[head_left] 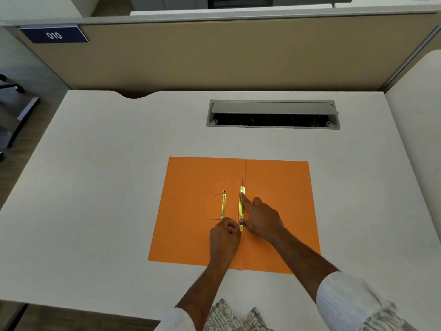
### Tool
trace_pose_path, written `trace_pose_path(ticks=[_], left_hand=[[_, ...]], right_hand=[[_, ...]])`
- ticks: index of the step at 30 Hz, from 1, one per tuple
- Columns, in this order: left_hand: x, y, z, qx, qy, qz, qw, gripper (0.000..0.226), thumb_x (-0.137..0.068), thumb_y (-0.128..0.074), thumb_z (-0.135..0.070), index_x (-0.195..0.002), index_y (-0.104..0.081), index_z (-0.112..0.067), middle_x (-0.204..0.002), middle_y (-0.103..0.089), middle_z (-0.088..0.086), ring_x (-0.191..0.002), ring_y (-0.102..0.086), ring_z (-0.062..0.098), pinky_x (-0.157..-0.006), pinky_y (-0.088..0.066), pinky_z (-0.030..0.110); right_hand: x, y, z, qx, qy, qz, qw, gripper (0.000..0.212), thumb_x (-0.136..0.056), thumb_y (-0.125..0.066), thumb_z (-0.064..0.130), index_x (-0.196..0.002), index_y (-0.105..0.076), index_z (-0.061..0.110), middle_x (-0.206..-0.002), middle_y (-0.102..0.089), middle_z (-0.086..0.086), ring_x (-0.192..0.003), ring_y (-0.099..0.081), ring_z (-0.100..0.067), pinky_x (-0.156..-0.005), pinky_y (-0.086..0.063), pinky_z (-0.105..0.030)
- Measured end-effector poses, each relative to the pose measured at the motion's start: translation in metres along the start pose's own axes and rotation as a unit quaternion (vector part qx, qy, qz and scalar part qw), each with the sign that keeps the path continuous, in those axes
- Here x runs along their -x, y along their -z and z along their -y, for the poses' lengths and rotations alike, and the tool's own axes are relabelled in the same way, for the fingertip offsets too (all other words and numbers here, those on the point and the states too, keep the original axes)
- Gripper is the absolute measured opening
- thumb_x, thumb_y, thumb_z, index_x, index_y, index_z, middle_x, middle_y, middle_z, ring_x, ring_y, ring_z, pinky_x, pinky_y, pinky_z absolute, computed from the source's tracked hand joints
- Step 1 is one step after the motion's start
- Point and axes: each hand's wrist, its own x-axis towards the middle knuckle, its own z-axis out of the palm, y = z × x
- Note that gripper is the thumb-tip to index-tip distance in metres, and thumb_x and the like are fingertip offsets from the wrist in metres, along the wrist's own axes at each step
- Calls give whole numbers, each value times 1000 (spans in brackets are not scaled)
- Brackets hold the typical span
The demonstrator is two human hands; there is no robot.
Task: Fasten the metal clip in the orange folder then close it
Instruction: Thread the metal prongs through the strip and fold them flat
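Hands on clip (241, 207) at folder (191, 211) spine: left (224, 231) fisted, right (259, 217) forefinger pressing.

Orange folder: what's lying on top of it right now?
On the open folder: a brass clip along the fold, a second brass strip left of it, and both hands, left, right. The clip's near end is covered.

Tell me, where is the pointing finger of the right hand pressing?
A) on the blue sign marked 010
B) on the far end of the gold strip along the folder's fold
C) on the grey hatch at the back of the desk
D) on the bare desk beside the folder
B: the right hand stretches its forefinger onto the far end of the gold strip lying along the fold of the open orange folder.
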Motion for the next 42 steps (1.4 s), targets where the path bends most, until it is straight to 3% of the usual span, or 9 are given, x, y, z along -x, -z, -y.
trace_pose_path(ticks=[10, 14, 18, 21, 26, 31, 33, 42], left_hand=[[6, -5, -2, 21, 31, -10, 999, 11, -87, -69, -16, -77, -71, -17, -68, -66, -9, -61, -59, 2, -58, -43, 9], [9, -7, -3, 35, 59, -13, 998, 10, -85, -68, -14, -77, -75, -13, -69, -69, -6, -63, -63, 6, -60, -49, 19], [9, -8, -6, 84, 94, -17, 992, 12, -84, -68, -14, -75, -74, -10, -71, -74, 7, -65, -72, 29, -65, -63, 40], [9, -9, -7, 116, 112, -17, 987, 15, -86, -68, -15, -73, -73, -11, -67, -74, 9, -60, -73, 31, -64, -64, 44], [14, -12, -7, 115, 105, -12, 988, 14, -87, -69, -15, -75, -74, -11, -70, -75, 10, -63, -72, 31, -65, -64, 43], [16, -12, -9, 49, 89, -38, 994, 12, -86, -68, -15, -74, -72, -13, -68, -69, -2, -57, -59, 7, -55, -47, 20], [17, -11, -9, 28, 87, -41, 995, 13, -86, -68, -18, -74, -69, -14, -68, -68, -3, -58, -58, 5, -51, -40, 16], [14, 1, 2, -9, 92, -13, 996, 17, -84, -75, -29, -81, -69, -13, -80, -72, -1, -75, -67, 17, -63, -46, 25]], right_hand=[[1, 1, 3, 20, -3, 3, 1000, 87, -87, -61, 57, -153, -10, 32, -131, -49, -9, -112, -58, -30, -79, -53, -41], [2, -1, 5, 30, -5, 5, 1000, 86, -88, -60, 56, -154, -10, 30, -133, -48, -10, -112, -58, -30, -79, -52, -41], [2, -1, 6, 33, -7, 3, 999, 86, -88, -60, 54, -154, -9, 30, -132, -47, -10, -112, -57, -31, -78, -51, -41], [2, 0, 7, 33, -9, -1, 999, 87, -88, -60, 54, -154, -9, 30, -131, -48, -10, -111, -57, -32, -78, -50, -42], [3, 0, 7, 38, -7, 0, 999, 86, -89, -59, 54, -154, -9, 29, -132, -47, -10, -110, -57, -31, -78, -51, -41], [5, 2, 8, 35, -9, 5, 999, 85, -90, -59, 54, -155, -10, 29, -133, -47, -10, -113, -56, -32, -80, -50, -41], [5, 3, 8, 34, -10, 8, 999, 84, -90, -58, 53, -154, -10, 29, -134, -47, -11, -114, -55, -32, -81, -50, -42], [11, 6, 11, 23, -7, 3, 1000, 81, -92, -58, 52, -154, -12, 29, -134, -48, -11, -114, -55, -31, -81, -51, -41]])
